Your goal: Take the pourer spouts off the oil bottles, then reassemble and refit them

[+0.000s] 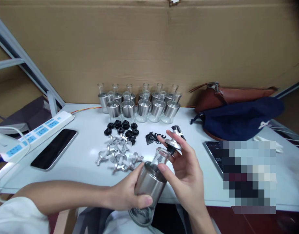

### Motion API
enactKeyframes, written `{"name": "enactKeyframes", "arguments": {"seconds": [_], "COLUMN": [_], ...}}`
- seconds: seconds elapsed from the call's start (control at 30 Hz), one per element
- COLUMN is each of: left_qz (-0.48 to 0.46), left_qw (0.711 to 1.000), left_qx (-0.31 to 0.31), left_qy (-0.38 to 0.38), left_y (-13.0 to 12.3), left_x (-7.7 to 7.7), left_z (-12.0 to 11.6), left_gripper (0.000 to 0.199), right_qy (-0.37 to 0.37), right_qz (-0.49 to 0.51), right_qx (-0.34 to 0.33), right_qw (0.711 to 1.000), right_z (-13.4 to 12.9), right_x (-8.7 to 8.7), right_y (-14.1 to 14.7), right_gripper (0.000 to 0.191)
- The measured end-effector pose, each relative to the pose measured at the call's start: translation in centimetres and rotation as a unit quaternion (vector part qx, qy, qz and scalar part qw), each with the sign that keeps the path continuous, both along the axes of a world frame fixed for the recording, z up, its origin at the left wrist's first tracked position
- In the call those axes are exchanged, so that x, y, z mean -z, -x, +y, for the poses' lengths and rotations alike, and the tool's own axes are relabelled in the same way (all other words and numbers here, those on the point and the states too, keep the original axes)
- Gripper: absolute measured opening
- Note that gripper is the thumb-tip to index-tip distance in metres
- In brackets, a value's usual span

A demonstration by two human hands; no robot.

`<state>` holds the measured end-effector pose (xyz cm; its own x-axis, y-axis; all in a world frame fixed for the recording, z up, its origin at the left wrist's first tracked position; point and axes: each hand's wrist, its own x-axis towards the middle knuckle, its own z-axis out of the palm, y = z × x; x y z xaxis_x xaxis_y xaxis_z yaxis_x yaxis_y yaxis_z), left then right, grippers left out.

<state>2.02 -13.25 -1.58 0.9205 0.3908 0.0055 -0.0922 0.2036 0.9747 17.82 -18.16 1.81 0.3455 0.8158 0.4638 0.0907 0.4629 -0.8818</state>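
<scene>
A glass bottle with a shiny metal wrap around its middle was held up at the near edge of the table, over the person's lap. It leaned, with its open top pointing up and a bit to the right. The left hand was closed around the metal part, with its thumb across the front. The right hand pinched a stopper between its fingers, and its thumb pressed near the bottom of the bottle's neck. The two hands were close together on the bottle. The stopper had a flat silver disc, with a black plug under it and a silver and black top. The plug was right beside the bottle's mouth, but I could not tell if they touched.

Past the hands, small black hooks lay in a little heap. To the left of them were black plugs, and nearer sat a pile of silver spouts. Behind these, more bottles stood upright in two rows. A phone lay on the left, next to a white power strip. On the right, a dark blue bag lay against a brown bag. A big cardboard wall stood at the back.
</scene>
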Motion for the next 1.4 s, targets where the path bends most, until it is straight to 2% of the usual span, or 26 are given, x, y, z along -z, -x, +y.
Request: {"name": "enactKeyframes", "arguments": {"seconds": [0.1, 0.2, 0.43, 0.53, 0.63, 0.77, 0.9, 1.03, 1.13, 1.23, 1.4], "left_qz": [-0.003, -0.011, -0.007, -0.010, -0.002, -0.028, -0.029, -0.013, 0.001, -0.010, -0.046], "left_qw": [1.000, 1.000, 1.000, 1.000, 1.000, 0.999, 0.999, 1.000, 1.000, 1.000, 0.997], "left_qx": [-0.002, 0.000, 0.013, 0.009, -0.002, 0.012, 0.015, 0.010, 0.013, 0.013, -0.049], "left_qy": [-0.003, 0.003, 0.012, 0.007, 0.003, 0.016, 0.025, 0.021, 0.018, -0.004, -0.042], "left_y": [-0.1, -0.1, 0.0, 0.0, 0.0, -0.2, -0.3, -0.2, -0.1, -0.2, 0.4], "left_x": [-0.1, -0.1, -0.4, -0.3, -0.1, -0.1, -0.5, -1.0, -1.0, -0.6, -0.4], "left_z": [0.0, -0.1, 0.0, 0.1, 0.1, 0.1, 0.1, 0.0, 0.0, -0.2, -0.5], "left_gripper": [0.071, 0.073, 0.069, 0.069, 0.067, 0.070, 0.071, 0.073, 0.074, 0.072, 0.066], "right_qy": [0.006, 0.030, 0.044, 0.058, 0.081, 0.097, 0.095, 0.092, 0.085, 0.067, 0.047], "right_qz": [-0.014, -0.042, -0.085, -0.070, -0.060, -0.055, 0.025, 0.066, 0.052, 0.023, -0.135], "right_qx": [-0.013, -0.036, -0.008, -0.001, 0.032, 0.050, 0.027, 0.053, 0.074, 0.083, 0.058], "right_qw": [1.000, 0.998, 0.995, 0.996, 0.994, 0.992, 0.995, 0.992, 0.992, 0.994, 0.988], "right_z": [0.1, 0.1, 0.2, 0.2, 0.2, -0.1, -0.1, 0.1, 0.1, -0.2, -1.9], "right_x": [0.0, 0.0, -0.1, -0.4, -0.7, -0.8, -0.7, -0.5, -0.4, -0.7, -2.6], "right_y": [0.0, -0.4, -1.1, -1.1, -0.8, -0.1, 0.7, 1.1, 1.3, 1.6, 0.6], "right_gripper": [0.059, 0.054, 0.041, 0.034, 0.032, 0.037, 0.037, 0.025, 0.017, 0.018, 0.028]}}
